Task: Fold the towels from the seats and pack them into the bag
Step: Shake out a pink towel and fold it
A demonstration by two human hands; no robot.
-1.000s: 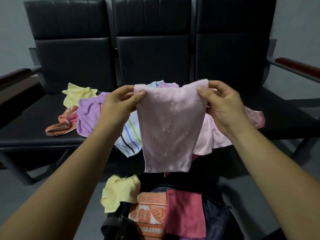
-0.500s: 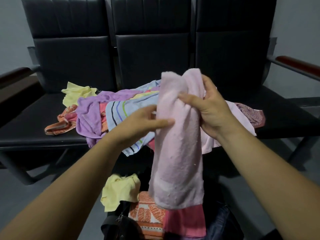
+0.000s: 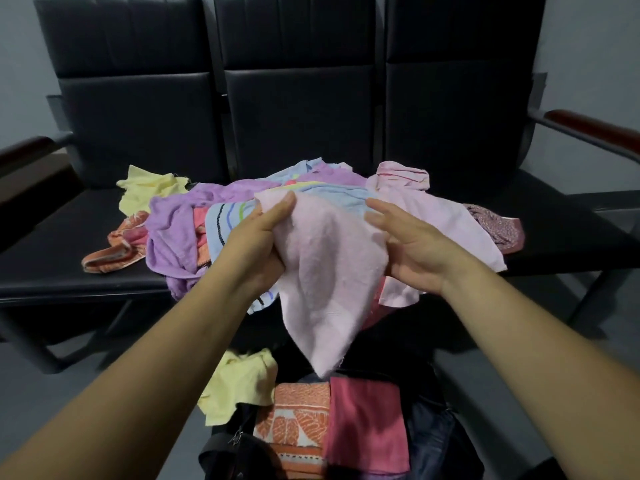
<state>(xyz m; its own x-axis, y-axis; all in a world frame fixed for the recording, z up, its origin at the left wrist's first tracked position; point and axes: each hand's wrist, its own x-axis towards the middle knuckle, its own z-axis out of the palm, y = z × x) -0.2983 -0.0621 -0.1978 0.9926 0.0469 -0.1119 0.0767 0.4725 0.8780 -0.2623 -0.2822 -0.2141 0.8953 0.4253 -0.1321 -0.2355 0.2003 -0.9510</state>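
I hold a pale pink towel (image 3: 329, 271) in front of me, above the open dark bag (image 3: 436, 441). My left hand (image 3: 256, 244) grips its upper left part, thumb on top, and the cloth hangs down to a point. On the towel's right side my right hand (image 3: 408, 251) rests with fingers nearly straight. Inside the bag lie a folded orange patterned towel (image 3: 294, 420) and a folded red towel (image 3: 363, 420). A yellow towel (image 3: 239, 386) hangs over the bag's left edge.
A loose pile covers the black bench seats (image 3: 52, 271): a purple towel (image 3: 173, 230), a striped blue one (image 3: 225, 223), a yellow one (image 3: 145, 188), an orange one (image 3: 110, 251), a light pink one (image 3: 443, 216) and a maroon patterned one (image 3: 495, 226). Armrests stand at both ends.
The pink towel was held spread by its top corners, then brought together in half. Now it sits lower, my left hand grips it and my right hand has let go of the top.
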